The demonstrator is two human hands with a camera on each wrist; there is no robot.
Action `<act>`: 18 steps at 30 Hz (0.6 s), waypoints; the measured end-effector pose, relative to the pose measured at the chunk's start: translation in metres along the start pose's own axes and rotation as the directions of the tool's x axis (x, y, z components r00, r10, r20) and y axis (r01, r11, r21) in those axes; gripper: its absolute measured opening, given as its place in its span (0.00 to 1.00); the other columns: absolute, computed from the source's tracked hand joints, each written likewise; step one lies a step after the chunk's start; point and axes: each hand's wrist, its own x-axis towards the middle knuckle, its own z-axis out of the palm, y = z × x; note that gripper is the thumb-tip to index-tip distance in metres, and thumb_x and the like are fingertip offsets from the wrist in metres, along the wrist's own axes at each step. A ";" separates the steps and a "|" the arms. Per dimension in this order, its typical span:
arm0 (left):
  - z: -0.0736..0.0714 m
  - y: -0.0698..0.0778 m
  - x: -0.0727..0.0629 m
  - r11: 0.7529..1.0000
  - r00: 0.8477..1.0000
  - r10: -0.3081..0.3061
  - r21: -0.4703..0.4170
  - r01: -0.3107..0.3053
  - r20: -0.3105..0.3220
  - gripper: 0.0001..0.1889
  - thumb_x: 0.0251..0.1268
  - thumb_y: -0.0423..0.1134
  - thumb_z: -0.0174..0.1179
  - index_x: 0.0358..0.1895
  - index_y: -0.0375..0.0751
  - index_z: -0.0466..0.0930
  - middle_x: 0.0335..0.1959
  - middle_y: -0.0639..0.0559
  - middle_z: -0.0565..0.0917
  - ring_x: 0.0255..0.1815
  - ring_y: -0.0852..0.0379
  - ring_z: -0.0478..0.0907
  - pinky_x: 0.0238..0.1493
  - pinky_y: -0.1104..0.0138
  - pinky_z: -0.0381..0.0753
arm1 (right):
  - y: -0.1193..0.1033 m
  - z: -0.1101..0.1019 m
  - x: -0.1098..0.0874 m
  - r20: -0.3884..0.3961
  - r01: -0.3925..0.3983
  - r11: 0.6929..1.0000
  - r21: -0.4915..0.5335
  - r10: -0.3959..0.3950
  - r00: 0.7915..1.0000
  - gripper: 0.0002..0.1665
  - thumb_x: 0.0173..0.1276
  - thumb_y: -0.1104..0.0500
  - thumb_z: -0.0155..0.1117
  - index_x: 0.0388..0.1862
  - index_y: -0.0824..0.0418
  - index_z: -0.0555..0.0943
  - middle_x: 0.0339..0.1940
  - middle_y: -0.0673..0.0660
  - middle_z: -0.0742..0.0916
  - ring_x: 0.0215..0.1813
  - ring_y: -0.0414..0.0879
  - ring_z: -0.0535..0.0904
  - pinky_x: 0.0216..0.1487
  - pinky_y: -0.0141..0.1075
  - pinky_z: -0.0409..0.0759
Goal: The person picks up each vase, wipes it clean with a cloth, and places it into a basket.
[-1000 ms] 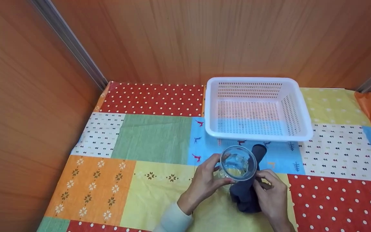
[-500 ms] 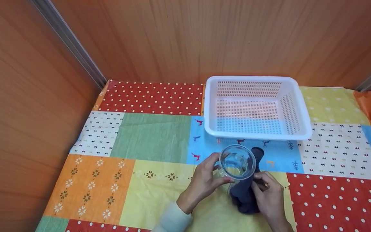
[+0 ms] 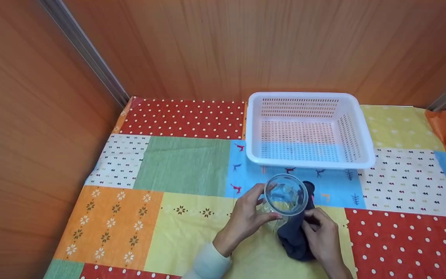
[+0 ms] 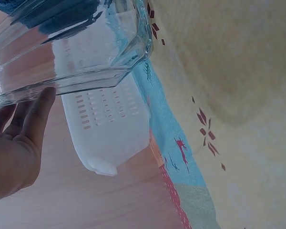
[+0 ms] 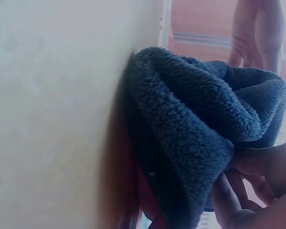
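My left hand point(image 3: 244, 215) grips a clear glass jar point(image 3: 286, 209) from its left side, fingers behind and thumb at the front below the rim. The jar's round mouth tips up toward the head camera. In the left wrist view the glass jar point(image 4: 90, 76) has faceted walls, and dark cloth shows through them. A dark grey fluffy cloth point(image 3: 295, 239) lies against the jar's right side, bunched below it. My right hand point(image 3: 325, 236) pinches that cloth between thumb and fingers. Up close in the right wrist view, the cloth point(image 5: 190, 109) hangs in thick folds.
A white perforated plastic basket point(image 3: 253, 157) stands just beyond the jar. The table wears a patchwork-print tablecloth point(image 3: 188, 166). Wood-grain panels point(image 3: 215, 50) rise at the back and both sides.
My right hand has shifted slightly left and toward me, drawing the cloth's upper end down along the jar's side. My left hand and the jar stay almost still.
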 end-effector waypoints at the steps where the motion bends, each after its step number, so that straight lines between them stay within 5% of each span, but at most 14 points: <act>1: 0.000 0.000 0.000 1.000 1.000 0.000 0.003 0.000 -0.001 0.37 0.54 0.41 0.81 0.68 0.44 0.77 0.60 0.52 0.84 0.64 0.53 0.82 0.58 0.63 0.87 | -0.001 0.000 0.000 0.001 0.000 1.000 0.001 0.000 1.000 0.10 0.67 0.78 0.67 0.42 0.67 0.85 0.47 0.63 0.87 0.54 0.56 0.86 0.49 0.43 0.91; 7: 0.001 -0.001 -0.001 1.000 1.000 0.009 0.024 -0.009 -0.008 0.38 0.53 0.41 0.82 0.69 0.45 0.77 0.60 0.51 0.84 0.63 0.56 0.81 0.57 0.66 0.87 | -0.011 -0.002 -0.002 -0.013 0.032 0.999 0.017 -0.032 0.999 0.11 0.66 0.79 0.68 0.42 0.68 0.85 0.45 0.62 0.87 0.52 0.53 0.86 0.49 0.40 0.91; 14: 0.001 -0.002 0.000 1.000 1.000 0.020 0.019 -0.020 -0.006 0.36 0.53 0.42 0.81 0.67 0.44 0.77 0.60 0.51 0.84 0.63 0.51 0.82 0.57 0.62 0.87 | -0.033 -0.010 -0.003 -0.073 0.086 0.991 0.098 -0.079 0.994 0.12 0.64 0.81 0.69 0.40 0.68 0.87 0.42 0.59 0.86 0.46 0.33 0.83 0.48 0.30 0.88; 18: 0.000 -0.002 0.000 1.000 1.000 0.019 0.021 -0.019 -0.003 0.36 0.54 0.43 0.81 0.67 0.45 0.77 0.60 0.52 0.84 0.63 0.49 0.83 0.58 0.61 0.88 | -0.039 -0.011 -0.004 -0.104 0.122 0.987 0.104 -0.111 0.988 0.12 0.63 0.81 0.70 0.40 0.67 0.87 0.40 0.57 0.86 0.45 0.34 0.84 0.47 0.26 0.87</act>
